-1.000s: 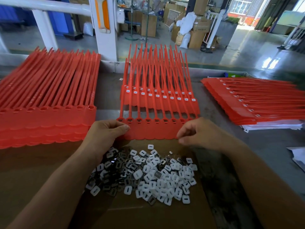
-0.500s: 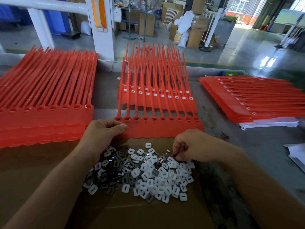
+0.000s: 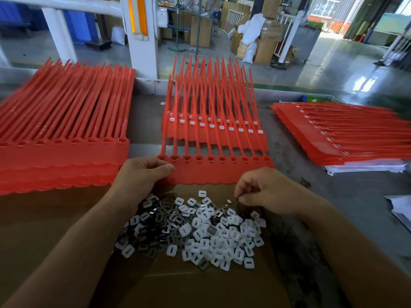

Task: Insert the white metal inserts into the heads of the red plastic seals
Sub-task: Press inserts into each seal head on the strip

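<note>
A joined strip of red plastic seals lies in front of me, its row of heads open and empty. My left hand holds the strip's left end, thumb on top. A loose heap of white inserts, mixed with dark metal pieces, lies on brown cardboard below the strip. My right hand hovers over the heap's upper right edge and pinches a small insert between thumb and fingertips. Behind the strip lies a stack of red seals with white inserts in their heads.
A thick stack of empty red seals fills the left of the table. Another stack with inserts lies at the right on white sheets. White paper sits at the right edge. A white pillar stands beyond the table.
My right hand left the strip's right end, dropped to the insert heap and now pinches one at its upper edge. My left hand stays on the strip.
</note>
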A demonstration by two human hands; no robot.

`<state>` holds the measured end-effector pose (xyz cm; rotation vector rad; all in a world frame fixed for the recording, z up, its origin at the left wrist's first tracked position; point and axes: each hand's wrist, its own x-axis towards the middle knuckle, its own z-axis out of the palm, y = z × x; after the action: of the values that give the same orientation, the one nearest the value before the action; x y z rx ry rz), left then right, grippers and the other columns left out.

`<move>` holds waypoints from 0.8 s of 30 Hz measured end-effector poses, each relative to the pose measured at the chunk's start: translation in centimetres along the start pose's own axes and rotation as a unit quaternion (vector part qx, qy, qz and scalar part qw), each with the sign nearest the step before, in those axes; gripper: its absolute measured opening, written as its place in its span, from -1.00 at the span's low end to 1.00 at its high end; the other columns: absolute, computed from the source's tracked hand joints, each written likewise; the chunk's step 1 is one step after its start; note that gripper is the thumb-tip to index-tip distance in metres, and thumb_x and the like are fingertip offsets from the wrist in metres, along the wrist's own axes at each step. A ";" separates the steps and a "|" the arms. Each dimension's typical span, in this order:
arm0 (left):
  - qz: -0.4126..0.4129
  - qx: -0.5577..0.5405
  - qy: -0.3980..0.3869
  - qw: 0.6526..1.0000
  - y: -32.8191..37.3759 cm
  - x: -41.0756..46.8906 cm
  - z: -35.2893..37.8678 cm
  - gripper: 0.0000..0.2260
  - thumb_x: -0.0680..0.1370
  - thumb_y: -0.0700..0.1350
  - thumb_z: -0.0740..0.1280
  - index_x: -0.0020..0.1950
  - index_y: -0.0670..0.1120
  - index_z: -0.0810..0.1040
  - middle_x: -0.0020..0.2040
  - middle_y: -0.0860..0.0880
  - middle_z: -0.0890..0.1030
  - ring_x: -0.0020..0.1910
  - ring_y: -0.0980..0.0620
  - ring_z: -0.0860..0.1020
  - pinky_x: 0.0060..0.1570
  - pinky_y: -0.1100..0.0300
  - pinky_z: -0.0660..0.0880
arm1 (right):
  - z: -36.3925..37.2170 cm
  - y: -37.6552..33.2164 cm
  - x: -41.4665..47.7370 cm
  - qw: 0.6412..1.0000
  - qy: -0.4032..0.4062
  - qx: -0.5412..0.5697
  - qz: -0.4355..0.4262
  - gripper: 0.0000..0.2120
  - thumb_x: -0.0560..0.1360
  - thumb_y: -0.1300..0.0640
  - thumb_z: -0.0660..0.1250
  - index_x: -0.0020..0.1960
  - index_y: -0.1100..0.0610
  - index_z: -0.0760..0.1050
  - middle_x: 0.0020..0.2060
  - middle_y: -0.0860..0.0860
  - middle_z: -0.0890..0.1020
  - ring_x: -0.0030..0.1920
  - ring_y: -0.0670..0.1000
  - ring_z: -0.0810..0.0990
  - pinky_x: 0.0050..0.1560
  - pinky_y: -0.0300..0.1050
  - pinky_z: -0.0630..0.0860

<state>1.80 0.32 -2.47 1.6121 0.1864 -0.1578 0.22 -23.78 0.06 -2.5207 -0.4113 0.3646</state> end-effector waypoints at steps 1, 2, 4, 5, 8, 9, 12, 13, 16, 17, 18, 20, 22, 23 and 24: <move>0.000 0.001 0.000 1.000 0.0 0.0 0.0 -0.91 0.45 -0.20 0.37 -0.24 -0.17 0.63 -0.33 -0.11 0.66 -0.39 0.04 0.63 -0.45 0.33 0.49 | -0.1 0.0 0.0 1.000 0.007 0.015 0.009 -0.78 0.44 0.24 0.39 -0.24 -0.07 0.50 -0.30 -0.12 0.63 -0.30 -0.29 0.55 -0.23 -0.42 0.45; -0.002 0.000 -0.001 1.000 0.0 0.0 0.0 -0.90 0.45 -0.20 0.37 -0.24 -0.16 0.63 -0.32 -0.12 0.66 -0.38 0.03 0.63 -0.45 0.33 0.50 | -0.2 0.1 0.0 0.999 0.019 0.030 0.018 -0.79 0.44 0.24 0.39 -0.24 -0.05 0.50 -0.29 -0.09 0.65 -0.31 -0.27 0.57 -0.25 -0.43 0.47; -0.004 0.001 -0.002 1.000 -0.1 0.1 -0.1 -0.90 0.46 -0.19 0.37 -0.23 -0.16 0.63 -0.30 -0.13 0.67 -0.35 0.01 0.64 -0.43 0.31 0.51 | -0.6 0.3 0.2 0.996 0.056 0.050 0.037 -0.82 0.44 0.24 0.38 -0.24 -0.01 0.50 -0.31 -0.07 0.64 -0.35 -0.25 0.58 -0.33 -0.46 0.45; -0.005 0.003 -0.002 1.000 -0.1 0.1 -0.1 -0.91 0.46 -0.19 0.37 -0.23 -0.15 0.63 -0.29 -0.14 0.67 -0.34 0.00 0.64 -0.42 0.31 0.51 | -0.9 0.4 0.5 0.994 0.084 0.052 0.045 -0.82 0.43 0.23 0.39 -0.25 -0.01 0.50 -0.33 -0.08 0.63 -0.36 -0.25 0.57 -0.36 -0.48 0.43; -0.007 0.008 -0.001 1.000 -0.1 0.2 -0.1 -0.91 0.45 -0.18 0.37 -0.24 -0.15 0.64 -0.28 -0.13 0.67 -0.33 -0.01 0.65 -0.42 0.30 0.51 | -1.6 1.4 1.8 0.976 0.180 0.090 0.078 -0.81 0.42 0.26 0.40 -0.28 0.03 0.50 -0.34 -0.03 0.63 -0.35 -0.17 0.57 -0.37 -0.41 0.44; -0.008 0.007 0.001 1.000 -0.1 0.2 -0.1 -0.91 0.45 -0.18 0.37 -0.24 -0.15 0.64 -0.29 -0.14 0.67 -0.33 -0.01 0.65 -0.42 0.30 0.51 | -1.8 1.8 2.3 0.967 0.206 0.114 0.093 -0.81 0.42 0.28 0.40 -0.28 0.05 0.49 -0.34 0.02 0.64 -0.34 -0.11 0.58 -0.37 -0.37 0.47; -0.007 -0.007 0.003 1.000 0.0 0.2 0.0 -0.91 0.44 -0.21 0.38 -0.25 -0.16 0.63 -0.30 -0.14 0.66 -0.37 0.00 0.64 -0.44 0.32 0.50 | -1.8 2.9 3.6 0.948 0.259 0.139 0.124 -0.83 0.42 0.28 0.40 -0.27 0.07 0.51 -0.34 0.03 0.63 -0.34 -0.09 0.59 -0.32 -0.27 0.52; -0.007 -0.011 0.003 1.000 0.0 0.2 0.0 -0.91 0.44 -0.21 0.38 -0.25 -0.17 0.63 -0.31 -0.14 0.66 -0.38 0.00 0.64 -0.45 0.32 0.50 | -1.7 3.2 4.1 0.945 0.274 0.131 0.126 -0.82 0.42 0.26 0.40 -0.28 0.03 0.51 -0.33 -0.01 0.63 -0.32 -0.09 0.59 -0.27 -0.22 0.52; -0.003 -0.009 0.003 1.000 0.0 0.1 0.1 -0.92 0.44 -0.21 0.38 -0.24 -0.18 0.63 -0.34 -0.11 0.66 -0.40 0.03 0.63 -0.46 0.34 0.49 | -1.1 4.2 5.4 0.940 0.295 0.104 0.132 -0.78 0.43 0.20 0.39 -0.32 -0.04 0.51 -0.32 -0.13 0.57 -0.24 -0.14 0.52 -0.19 -0.19 0.42; -0.004 -0.011 0.003 1.000 0.0 0.1 0.0 -0.92 0.44 -0.21 0.38 -0.24 -0.18 0.63 -0.33 -0.12 0.66 -0.40 0.03 0.63 -0.46 0.33 0.49 | -0.9 4.4 5.7 0.941 0.291 0.105 0.137 -0.78 0.44 0.20 0.38 -0.33 -0.05 0.51 -0.31 -0.16 0.55 -0.23 -0.16 0.50 -0.20 -0.21 0.39; -0.006 -0.014 0.002 1.000 0.0 0.1 0.0 -0.91 0.44 -0.21 0.38 -0.25 -0.17 0.63 -0.33 -0.12 0.66 -0.40 0.02 0.63 -0.46 0.32 0.50 | -0.7 4.6 6.0 0.943 0.282 0.106 0.144 -0.78 0.45 0.19 0.37 -0.33 -0.04 0.51 -0.30 -0.17 0.54 -0.22 -0.18 0.48 -0.22 -0.23 0.37; -0.010 -0.017 0.002 1.000 0.0 0.1 0.0 -0.91 0.44 -0.20 0.38 -0.25 -0.16 0.63 -0.31 -0.14 0.66 -0.38 -0.01 0.63 -0.45 0.31 0.50 | -0.5 4.9 6.3 0.946 0.269 0.103 0.152 -0.78 0.47 0.18 0.35 -0.32 -0.04 0.52 -0.29 -0.18 0.53 -0.22 -0.21 0.46 -0.28 -0.27 0.33; -0.011 -0.014 0.002 1.000 0.1 0.1 -0.1 -0.92 0.44 -0.20 0.38 -0.23 -0.17 0.63 -0.31 -0.14 0.66 -0.38 -0.01 0.64 -0.45 0.31 0.50 | -0.5 5.0 6.5 0.947 0.267 0.101 0.151 -0.77 0.47 0.19 0.34 -0.33 -0.03 0.52 -0.30 -0.19 0.52 -0.23 -0.22 0.45 -0.30 -0.29 0.32; -0.011 -0.016 0.001 1.000 0.1 0.0 0.0 -0.92 0.45 -0.20 0.38 -0.23 -0.17 0.63 -0.31 -0.14 0.66 -0.38 0.00 0.64 -0.45 0.31 0.50 | -0.5 4.9 6.5 0.947 0.265 0.100 0.150 -0.77 0.47 0.19 0.34 -0.33 -0.03 0.52 -0.31 -0.18 0.52 -0.24 -0.22 0.45 -0.29 -0.29 0.32; -0.011 -0.018 0.002 1.000 0.1 0.0 0.0 -0.92 0.45 -0.20 0.37 -0.23 -0.18 0.63 -0.31 -0.13 0.66 -0.39 0.00 0.63 -0.46 0.32 0.50 | -0.6 4.9 6.6 0.948 0.263 0.100 0.149 -0.76 0.47 0.20 0.34 -0.34 -0.03 0.52 -0.32 -0.18 0.53 -0.25 -0.22 0.45 -0.29 -0.28 0.33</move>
<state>1.84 0.32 -2.39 1.5753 0.2090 -0.1687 7.45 -25.60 -3.37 -2.3549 0.2071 -0.1578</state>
